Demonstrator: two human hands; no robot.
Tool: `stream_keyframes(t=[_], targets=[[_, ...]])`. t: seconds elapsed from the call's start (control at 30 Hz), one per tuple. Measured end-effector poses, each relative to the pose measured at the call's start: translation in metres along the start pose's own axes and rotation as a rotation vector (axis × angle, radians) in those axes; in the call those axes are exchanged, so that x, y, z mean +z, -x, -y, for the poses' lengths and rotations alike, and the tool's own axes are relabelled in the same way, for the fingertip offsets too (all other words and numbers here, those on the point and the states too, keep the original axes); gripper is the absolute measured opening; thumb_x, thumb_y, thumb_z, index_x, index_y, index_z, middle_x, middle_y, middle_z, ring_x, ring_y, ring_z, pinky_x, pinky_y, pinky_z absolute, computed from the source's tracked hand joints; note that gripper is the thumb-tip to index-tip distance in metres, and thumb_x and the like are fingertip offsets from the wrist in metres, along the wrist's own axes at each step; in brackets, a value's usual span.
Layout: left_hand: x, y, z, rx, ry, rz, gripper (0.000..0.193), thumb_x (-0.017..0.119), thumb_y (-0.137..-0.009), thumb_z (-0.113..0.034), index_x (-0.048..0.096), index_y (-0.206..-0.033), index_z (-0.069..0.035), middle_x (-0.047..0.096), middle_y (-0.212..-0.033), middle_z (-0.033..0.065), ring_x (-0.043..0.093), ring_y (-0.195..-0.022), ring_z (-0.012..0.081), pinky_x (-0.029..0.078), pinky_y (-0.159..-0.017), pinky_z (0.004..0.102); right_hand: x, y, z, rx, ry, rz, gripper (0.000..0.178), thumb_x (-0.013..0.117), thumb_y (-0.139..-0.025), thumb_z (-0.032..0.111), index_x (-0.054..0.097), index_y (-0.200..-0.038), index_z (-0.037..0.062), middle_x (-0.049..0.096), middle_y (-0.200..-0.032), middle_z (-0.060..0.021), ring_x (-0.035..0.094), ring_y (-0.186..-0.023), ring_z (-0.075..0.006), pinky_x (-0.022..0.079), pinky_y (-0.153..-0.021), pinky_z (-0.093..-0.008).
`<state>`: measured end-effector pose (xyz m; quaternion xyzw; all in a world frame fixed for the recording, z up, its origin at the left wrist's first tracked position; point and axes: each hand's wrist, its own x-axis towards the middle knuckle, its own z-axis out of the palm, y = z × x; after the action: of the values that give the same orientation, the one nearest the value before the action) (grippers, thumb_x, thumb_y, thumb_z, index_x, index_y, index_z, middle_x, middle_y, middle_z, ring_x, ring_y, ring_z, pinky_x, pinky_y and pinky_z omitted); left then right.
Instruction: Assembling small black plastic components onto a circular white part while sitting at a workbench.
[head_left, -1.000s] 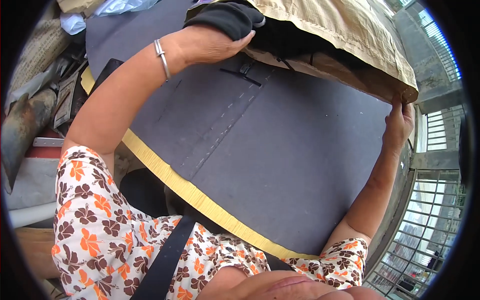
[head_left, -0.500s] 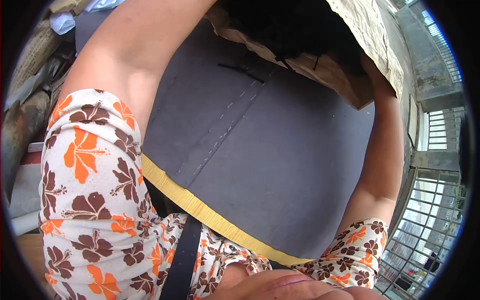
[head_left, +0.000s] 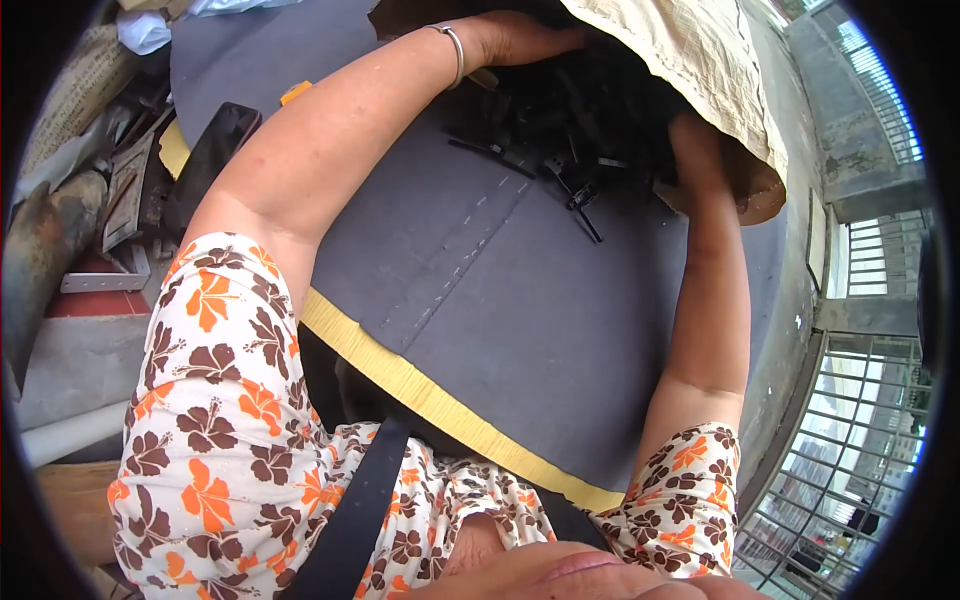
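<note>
A tan sack (head_left: 705, 60) lies tipped at the far side of a dark grey work surface (head_left: 560, 290), its mouth turned toward me. Small black parts (head_left: 575, 150), apparently plastic, form a pile at the mouth, and a few of them lie loose on the surface. My left hand (head_left: 525, 38), below a bracelet, reaches in at the left of the sack mouth; its fingertips vanish in the dark. At the right side my right hand (head_left: 697, 150) is inside the sack's edge, with its fingers hidden. What either hand grips, if anything, does not show.
Yellow edging (head_left: 420, 385) borders the near side of the surface. A dark flat object (head_left: 225, 140) and a small orange-yellow thing (head_left: 295, 92) are beside my left arm. Scrap and metal pieces crowd the left. A barred window (head_left: 850, 450) is on the right.
The sack has shifted up and away, and more black parts now lie exposed on the surface. My left hand has come into view; my right arm has moved left.
</note>
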<state>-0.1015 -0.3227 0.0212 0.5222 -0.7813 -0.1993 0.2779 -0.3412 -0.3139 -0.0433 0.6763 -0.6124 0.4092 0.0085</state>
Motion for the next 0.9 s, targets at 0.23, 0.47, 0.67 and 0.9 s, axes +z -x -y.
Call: stream_keyframes(t=[0.23, 0.47, 0.67, 0.9], targets=[[0.005, 0.002, 0.034, 0.31, -0.099, 0.39, 0.051, 0.048, -0.083, -0.048, 0.06, -0.104, -0.003, 0.06, -0.106, 0.018, 0.056, -0.098, 0.0297, 0.042, -0.087, 0.0328, -0.03, 0.059, 0.049, -0.07, -0.201, 0.293, 0.031, 0.04, -0.094, 0.023, 0.054, -0.107, -0.0017, 0.058, -0.091, -0.0128, 0.05, -0.088, -0.0211, 0.038, -0.086, -0.0283], [-0.009, 0.063, 0.039, 0.651, -0.12, 0.203, 0.021, 0.049, -0.082, -0.023, 0.06, -0.08, -0.006, 0.059, -0.079, 0.0154, 0.057, -0.071, 0.0289, 0.046, -0.065, 0.0343, -0.091, 0.114, 0.091, 0.195, -0.109, 0.378, 0.029, 0.041, -0.096, 0.023, 0.055, -0.11, 0.0017, 0.055, -0.104, -0.0104, 0.051, -0.094, -0.0197, 0.039, -0.085, -0.0267], [0.002, 0.088, 0.015, 0.684, -0.235, 0.135, 0.018, 0.05, -0.077, -0.017, 0.06, -0.078, -0.003, 0.06, -0.078, 0.0186, 0.059, -0.071, 0.0325, 0.047, -0.064, 0.0361, -0.116, 0.162, 0.112, 0.102, 0.051, 0.318, 0.03, 0.04, -0.095, 0.022, 0.055, -0.116, 0.0059, 0.052, -0.118, -0.0162, 0.049, -0.112, -0.0299, 0.037, -0.095, -0.0326], [-0.014, 0.111, -0.026, 0.717, -0.477, 0.11, 0.015, 0.055, -0.071, -0.008, 0.064, -0.081, -0.002, 0.062, -0.086, 0.0185, 0.061, -0.078, 0.0311, 0.05, -0.068, 0.0362, -0.129, 0.212, 0.129, 0.171, 0.069, 0.128, 0.03, 0.041, -0.095, 0.021, 0.055, -0.117, 0.0067, 0.05, -0.123, -0.0172, 0.046, -0.117, -0.0293, 0.036, -0.097, -0.0321]])
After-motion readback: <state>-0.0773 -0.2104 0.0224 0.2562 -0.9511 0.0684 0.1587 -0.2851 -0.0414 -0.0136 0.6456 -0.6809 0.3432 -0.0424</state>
